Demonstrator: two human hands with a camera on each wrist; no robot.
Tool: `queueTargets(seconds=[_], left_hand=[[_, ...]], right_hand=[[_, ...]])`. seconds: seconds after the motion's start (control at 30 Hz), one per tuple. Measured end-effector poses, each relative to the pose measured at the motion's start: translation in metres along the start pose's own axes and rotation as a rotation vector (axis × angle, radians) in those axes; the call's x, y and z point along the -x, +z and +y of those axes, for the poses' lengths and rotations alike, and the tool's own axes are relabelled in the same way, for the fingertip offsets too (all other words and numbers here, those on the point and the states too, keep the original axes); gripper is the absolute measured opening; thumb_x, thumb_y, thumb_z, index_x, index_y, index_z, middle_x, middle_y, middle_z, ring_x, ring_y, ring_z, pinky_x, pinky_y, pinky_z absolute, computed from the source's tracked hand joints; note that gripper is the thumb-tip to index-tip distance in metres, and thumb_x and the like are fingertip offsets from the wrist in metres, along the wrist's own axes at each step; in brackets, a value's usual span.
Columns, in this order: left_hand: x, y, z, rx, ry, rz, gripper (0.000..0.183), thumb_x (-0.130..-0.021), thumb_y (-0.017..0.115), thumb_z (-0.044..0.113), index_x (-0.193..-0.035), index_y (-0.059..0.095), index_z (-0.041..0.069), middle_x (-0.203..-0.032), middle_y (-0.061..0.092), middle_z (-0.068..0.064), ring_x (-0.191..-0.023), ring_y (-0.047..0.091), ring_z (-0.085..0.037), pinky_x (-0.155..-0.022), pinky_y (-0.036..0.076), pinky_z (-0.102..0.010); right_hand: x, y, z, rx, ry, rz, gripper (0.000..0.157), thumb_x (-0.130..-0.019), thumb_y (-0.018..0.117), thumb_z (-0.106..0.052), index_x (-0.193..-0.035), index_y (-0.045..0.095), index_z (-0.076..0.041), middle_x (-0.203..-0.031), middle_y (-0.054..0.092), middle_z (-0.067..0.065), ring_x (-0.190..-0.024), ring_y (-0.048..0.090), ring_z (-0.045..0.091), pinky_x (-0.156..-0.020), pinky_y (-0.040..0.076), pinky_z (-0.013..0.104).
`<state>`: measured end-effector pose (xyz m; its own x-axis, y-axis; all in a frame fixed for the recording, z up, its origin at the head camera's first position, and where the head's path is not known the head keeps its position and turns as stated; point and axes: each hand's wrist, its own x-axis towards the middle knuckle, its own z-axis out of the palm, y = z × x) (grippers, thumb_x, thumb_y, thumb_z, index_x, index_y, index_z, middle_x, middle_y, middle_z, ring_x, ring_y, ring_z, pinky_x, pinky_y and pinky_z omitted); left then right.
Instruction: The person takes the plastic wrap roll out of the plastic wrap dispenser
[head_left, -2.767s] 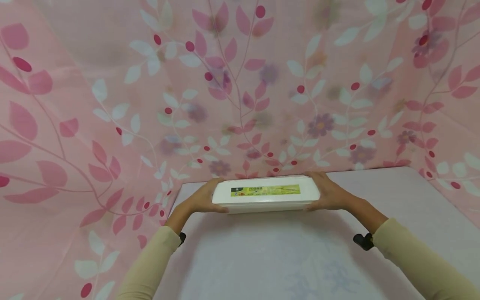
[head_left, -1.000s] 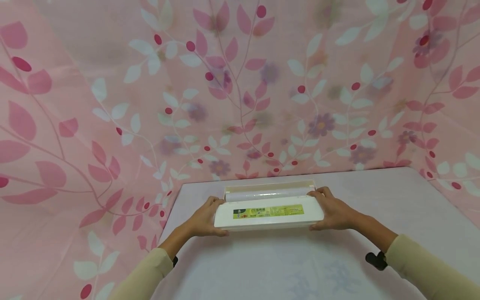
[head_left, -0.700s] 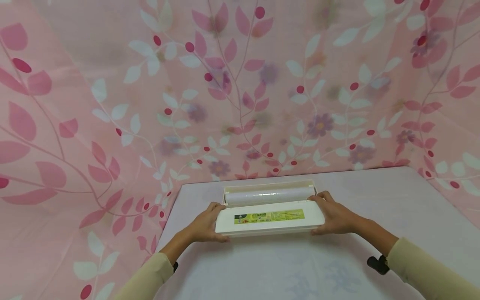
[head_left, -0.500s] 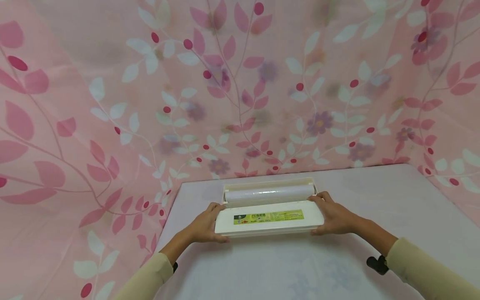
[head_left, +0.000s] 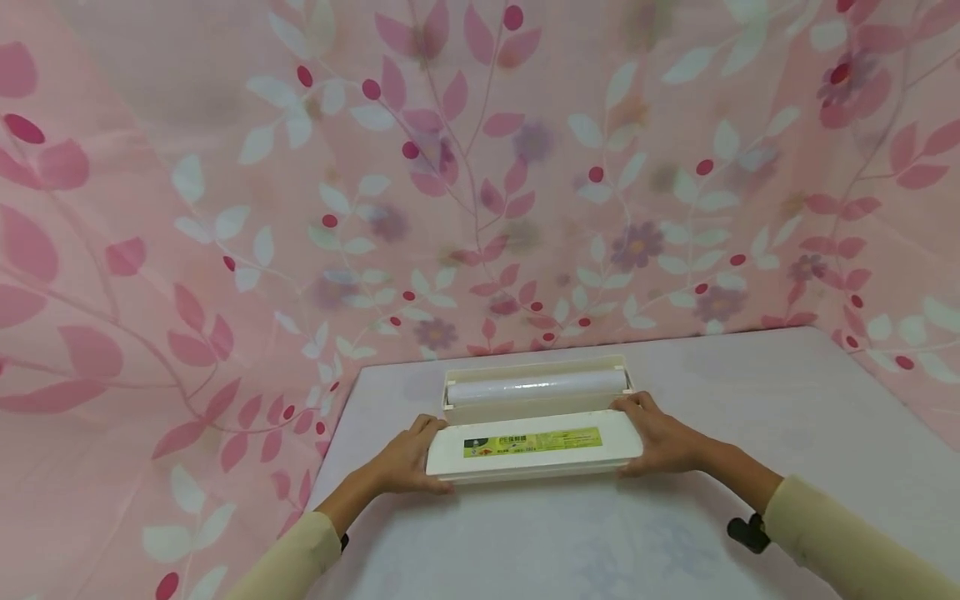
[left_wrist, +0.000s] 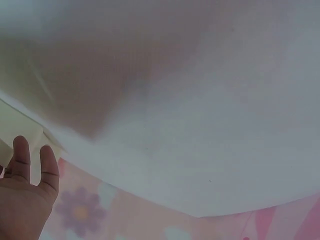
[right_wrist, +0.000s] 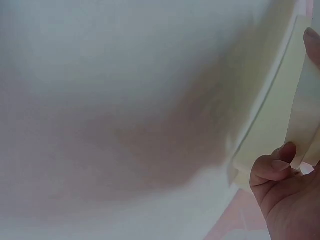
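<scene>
Both hands hold the white lid (head_left: 534,447) of a cling film box, one at each end. The lid bears a green and yellow label. My left hand (head_left: 408,457) grips its left end, thumb along the front edge; my right hand (head_left: 663,437) grips the right end in the same way. Just behind the lid lies the cling film box (head_left: 536,411), uncovered, with a shiny roll of cling film (head_left: 536,387) inside. In the right wrist view, fingers curl at the end of the pale lid (right_wrist: 275,105). Only part of the left hand (left_wrist: 22,200) shows in the left wrist view.
The box lies near the back edge of a table covered with a pale cloth (head_left: 750,400). A pink curtain (head_left: 480,167) with leaves and flowers hangs behind and to both sides. Dark wrist mounts (head_left: 748,533) show at the sleeves.
The lid was on the box at first. Both hands have lifted it off and brought it toward me, baring the roll. Lately the lid has moved slightly further from the box.
</scene>
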<state>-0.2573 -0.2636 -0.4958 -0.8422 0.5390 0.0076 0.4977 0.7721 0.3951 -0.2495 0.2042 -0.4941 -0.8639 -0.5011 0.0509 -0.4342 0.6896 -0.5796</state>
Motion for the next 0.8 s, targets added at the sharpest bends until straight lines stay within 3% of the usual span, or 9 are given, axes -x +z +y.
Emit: queueTargets(seconds=[0.27,0.47,0.6,0.8], left_hand=[[-0.001,0.002,-0.001,-0.026,0.006,-0.042,0.103,-0.061,0.083,0.066,-0.143,0.042,0.018,-0.133,0.045,-0.002,-0.101,0.052,-0.016,-0.082,0.046,-0.038],[-0.005,0.000,-0.002,-0.038,0.004,-0.088,0.105,-0.065,0.082,0.065,-0.145,0.038,0.014,-0.135,0.045,-0.006,-0.114,0.051,-0.019,-0.089,0.041,-0.041],[-0.007,0.002,-0.002,-0.062,0.023,-0.131,0.105,-0.067,0.080,0.065,-0.146,0.036,0.010,-0.138,0.045,-0.010,-0.123,0.049,-0.023,-0.092,0.040,-0.047],[-0.005,0.007,-0.004,-0.112,0.008,-0.149,0.105,-0.067,0.079,0.068,-0.146,0.038,0.012,-0.138,0.046,-0.009,-0.125,0.048,-0.025,-0.094,0.040,-0.050]], right_hand=[[0.004,0.006,0.001,0.023,0.008,0.002,0.099,-0.064,0.091,-0.047,-0.140,0.041,-0.007,-0.129,0.038,0.014,-0.099,0.049,0.019,-0.080,0.046,0.031],[0.003,0.008,0.002,0.005,-0.003,0.000,0.099,-0.064,0.090,-0.049,-0.139,0.041,-0.005,-0.128,0.039,0.016,-0.102,0.050,0.022,-0.083,0.046,0.036],[0.003,0.009,0.005,-0.019,0.036,-0.037,0.101,-0.064,0.090,-0.049,-0.140,0.040,-0.004,-0.128,0.038,0.018,-0.107,0.048,0.026,-0.088,0.046,0.042],[0.003,0.015,0.011,-0.012,0.041,-0.057,0.104,-0.064,0.089,-0.051,-0.142,0.039,-0.004,-0.130,0.039,0.019,-0.112,0.047,0.028,-0.092,0.045,0.049]])
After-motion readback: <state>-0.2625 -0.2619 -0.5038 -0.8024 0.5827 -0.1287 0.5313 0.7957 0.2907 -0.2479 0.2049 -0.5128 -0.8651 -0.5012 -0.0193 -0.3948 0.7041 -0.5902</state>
